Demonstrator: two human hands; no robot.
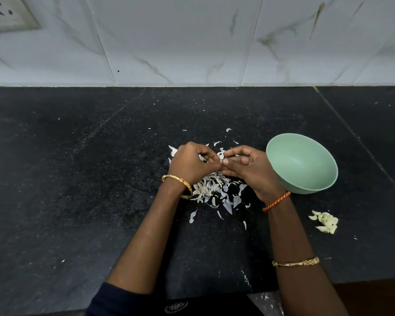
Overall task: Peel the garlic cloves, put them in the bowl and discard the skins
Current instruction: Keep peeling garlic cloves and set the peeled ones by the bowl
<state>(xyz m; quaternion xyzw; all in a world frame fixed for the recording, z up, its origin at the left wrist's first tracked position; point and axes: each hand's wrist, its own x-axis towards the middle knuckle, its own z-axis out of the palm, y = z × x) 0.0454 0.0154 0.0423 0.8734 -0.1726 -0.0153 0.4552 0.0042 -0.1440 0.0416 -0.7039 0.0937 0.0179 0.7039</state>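
Over a heap of skins [211, 190] on the black bench [78, 179], the left hand [189, 164] and right hand [249, 169] pinch one garlic clove [221, 160] between curled fingers, beside the empty green bowl [302, 164], peeled cloves [325, 221] and tiled wall [192, 42].

Home kitchen, black stone countertop [78, 179], marble-look wall tiles [180, 42], wall socket [7, 17]

Left hand [189, 164] and right hand [249, 169] meet, fingers [232, 152] curled, pinching
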